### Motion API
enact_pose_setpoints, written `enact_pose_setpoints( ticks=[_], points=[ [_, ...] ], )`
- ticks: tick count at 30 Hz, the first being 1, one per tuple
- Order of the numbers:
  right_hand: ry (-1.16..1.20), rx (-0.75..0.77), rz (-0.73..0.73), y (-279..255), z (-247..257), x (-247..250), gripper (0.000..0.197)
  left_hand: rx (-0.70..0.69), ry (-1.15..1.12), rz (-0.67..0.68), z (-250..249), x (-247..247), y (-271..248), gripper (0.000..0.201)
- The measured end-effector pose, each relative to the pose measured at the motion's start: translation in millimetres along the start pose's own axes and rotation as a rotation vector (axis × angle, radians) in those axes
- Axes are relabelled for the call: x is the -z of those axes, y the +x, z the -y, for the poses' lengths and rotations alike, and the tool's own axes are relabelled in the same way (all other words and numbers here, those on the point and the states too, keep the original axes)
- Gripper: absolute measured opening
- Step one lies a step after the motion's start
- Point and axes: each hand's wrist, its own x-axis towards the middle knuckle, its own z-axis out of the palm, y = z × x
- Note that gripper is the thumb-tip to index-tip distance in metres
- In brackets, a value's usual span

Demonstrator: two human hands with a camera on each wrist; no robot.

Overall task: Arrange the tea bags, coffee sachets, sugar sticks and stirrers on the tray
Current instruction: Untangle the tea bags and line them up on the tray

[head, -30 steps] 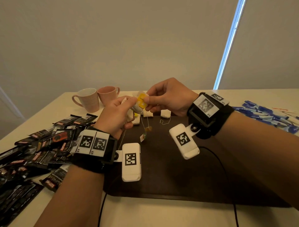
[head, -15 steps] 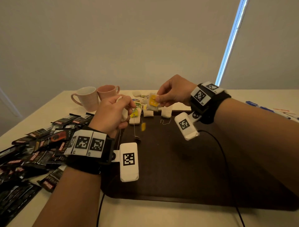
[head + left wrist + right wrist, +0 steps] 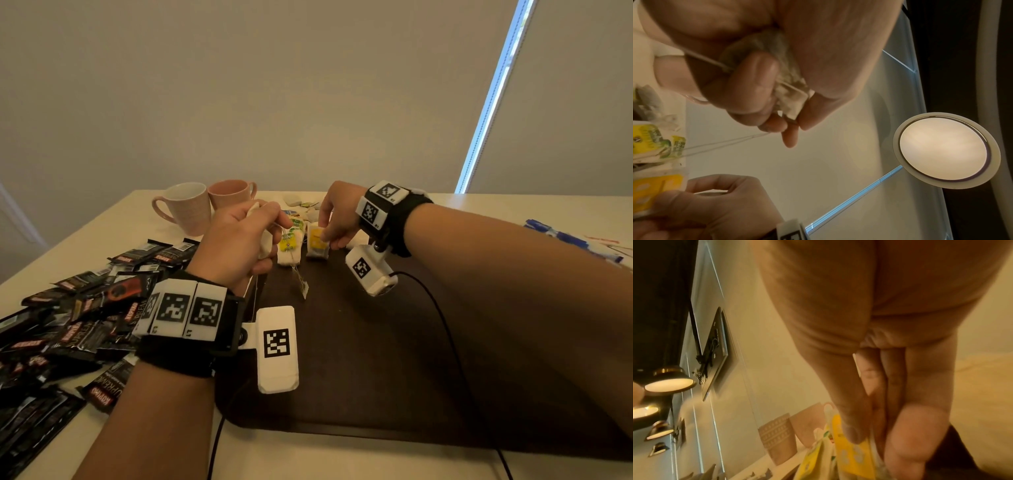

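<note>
Left hand raised over tray's left far corner, grip curled round white tea bag, its string and tag dangling above dark tray. Right hand grip pinching yellow-labelled tea bag, thumb and fingers on it, low at tray's far edge, just beside green-yellow tea bag. Black coffee sachets heaped on worktop left of tray. Blue sugar sticks far right. Two mugs behind.

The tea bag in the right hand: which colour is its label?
Yellow label on tea bag; head view shows it best.
</note>
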Motion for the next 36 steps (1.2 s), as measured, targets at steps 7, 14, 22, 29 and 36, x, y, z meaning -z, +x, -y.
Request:
enact_pose_setpoints(
  ticks=[7, 14, 22, 29, 36],
  points=[
    [-0.122, -0.023, -0.087, 18, -2, -6, 0.02, 0.007, 0.026, 0.011, 2, 1, 1, 0.03],
    [-0.154, 0.01, -0.115, 20, 1, -8, 0.021, 0.013, 0.05, 0.003, 4, 0, 2, 0.031],
    [-0.154, 0.231, -0.319, -10, -2, 5, 0.02, 0.125, -0.037, 0.05, -2, -9, -2, 0.036],
    [0.247, 0.591, -0.09, -69, 6, 5, 0.018, 0.226, -0.237, 0.145, -2, -11, -7, 0.064],
    [0.206, 0.784, -0.062, -82, 9, 3, 0.019, 0.217, -0.218, 0.238, -1, -18, -11, 0.073]
  ],
)
